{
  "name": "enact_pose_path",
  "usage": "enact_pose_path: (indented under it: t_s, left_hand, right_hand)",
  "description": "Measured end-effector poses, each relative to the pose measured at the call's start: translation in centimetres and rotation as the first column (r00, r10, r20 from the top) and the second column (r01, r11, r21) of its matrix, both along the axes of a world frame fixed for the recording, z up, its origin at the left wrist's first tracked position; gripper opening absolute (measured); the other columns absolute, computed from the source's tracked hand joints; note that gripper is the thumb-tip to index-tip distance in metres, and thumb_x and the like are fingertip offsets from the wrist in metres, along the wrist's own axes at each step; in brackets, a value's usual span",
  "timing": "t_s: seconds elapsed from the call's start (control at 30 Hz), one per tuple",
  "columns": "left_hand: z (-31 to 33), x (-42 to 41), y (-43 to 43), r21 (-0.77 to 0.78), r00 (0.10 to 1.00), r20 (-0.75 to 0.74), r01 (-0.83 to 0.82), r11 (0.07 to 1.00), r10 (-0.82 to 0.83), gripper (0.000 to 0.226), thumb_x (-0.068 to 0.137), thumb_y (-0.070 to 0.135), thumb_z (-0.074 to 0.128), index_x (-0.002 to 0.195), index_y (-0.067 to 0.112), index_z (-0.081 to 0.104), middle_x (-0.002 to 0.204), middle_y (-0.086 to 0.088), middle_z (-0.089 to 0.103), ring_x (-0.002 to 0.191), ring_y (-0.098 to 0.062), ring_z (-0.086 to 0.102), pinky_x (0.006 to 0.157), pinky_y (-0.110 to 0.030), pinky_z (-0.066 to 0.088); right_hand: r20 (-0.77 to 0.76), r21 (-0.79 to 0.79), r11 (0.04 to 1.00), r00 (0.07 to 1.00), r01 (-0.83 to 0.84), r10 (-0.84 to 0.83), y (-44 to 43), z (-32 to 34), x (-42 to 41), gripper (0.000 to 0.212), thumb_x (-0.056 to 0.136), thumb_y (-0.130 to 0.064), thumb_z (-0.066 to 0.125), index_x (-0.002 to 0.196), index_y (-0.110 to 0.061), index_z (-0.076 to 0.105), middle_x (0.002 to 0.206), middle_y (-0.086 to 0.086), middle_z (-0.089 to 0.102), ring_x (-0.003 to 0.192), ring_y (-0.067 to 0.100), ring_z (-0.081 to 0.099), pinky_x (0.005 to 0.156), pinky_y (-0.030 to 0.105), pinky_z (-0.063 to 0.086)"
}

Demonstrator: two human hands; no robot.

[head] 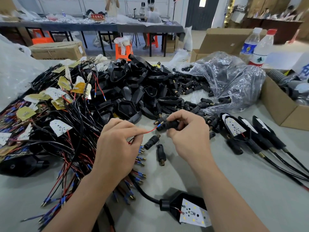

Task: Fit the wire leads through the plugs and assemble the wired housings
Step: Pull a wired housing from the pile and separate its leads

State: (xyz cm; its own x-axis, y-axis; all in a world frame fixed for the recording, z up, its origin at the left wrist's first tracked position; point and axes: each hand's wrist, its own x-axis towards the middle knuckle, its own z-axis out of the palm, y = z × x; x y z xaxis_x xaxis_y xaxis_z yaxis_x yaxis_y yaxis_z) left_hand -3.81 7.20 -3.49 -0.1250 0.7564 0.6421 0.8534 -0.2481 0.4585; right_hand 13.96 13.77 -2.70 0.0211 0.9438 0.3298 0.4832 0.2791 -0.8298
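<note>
Two hands meet near the centre of the view, and only one small gap matters now. The left hand (117,144) pinches a red lead (149,131) between thumb and forefinger; the other fingers are curled under. The right hand (190,131) grasps a black plug (172,125) w/ thumb below and fingers over it.

From the left hand the plug lies at approx. 2 o'clock, very near. The lead runs the same way, from 8 to 2 o'clock, and its blue tip (159,125) is at the plug's left end. Whether it is already inside the hole or only at the mouth, I cannot tell. The plug's long axis is nearly level, 9 to 3 o'clock, a bit raised on the right, so lead and plug are almost in one line but not fully.

My judgement: the next move is a short push of the lead toward 2-3 o'clock while the right hand keeps the plug steady; the left hand is the one that travels. The lead looks thin and probably bends easily, so the pinch may need to sit closer to the tip.

Two loose plugs (151,142) lie on the table (250,181) at 6 o'clock from the held plug, just below it. One finished housing (173,202) w/ LED board lies further at 6 o'clock, by the right forearm.
</note>
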Motion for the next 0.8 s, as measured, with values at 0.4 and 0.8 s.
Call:
enact_pose_path:
  t_s: [0.4,0.8]
  left_hand:
    - [-0.4,-0.1,0.3,-0.003,0.996,-0.092,-0.008,1.000,0.008,0.020,0.086,0.012,0.082,0.090,0.032,0.083,0.079,0.021,0.067,0.086,-0.009,0.051,0.086,-0.036,0.049]
    - [0.1,0.8,-0.4,-0.068,0.995,0.096,0.009,0.998,-0.003,0.039,0.078,0.019,0.085,0.115,0.031,0.078,0.095,0.029,0.065,0.095,0.004,0.056,0.091,-0.003,0.038]
  right_hand:
    - [0.081,0.253,0.968,0.996,0.000,-0.021,-0.7,0.6,-0.1,0.043,0.068,0.008,0.072,0.085,-0.031,0.077,0.087,-0.034,0.062,0.100,0.003,0.050,0.093,0.014,0.039]
    - [0.107,0.089,0.964,0.965,-0.249,0.239,-1.1,0.2,-1.3,0.038,0.068,0.001,0.076,0.090,-0.031,0.081,0.092,-0.016,0.074,0.093,0.002,0.065,0.087,0.027,0.054]
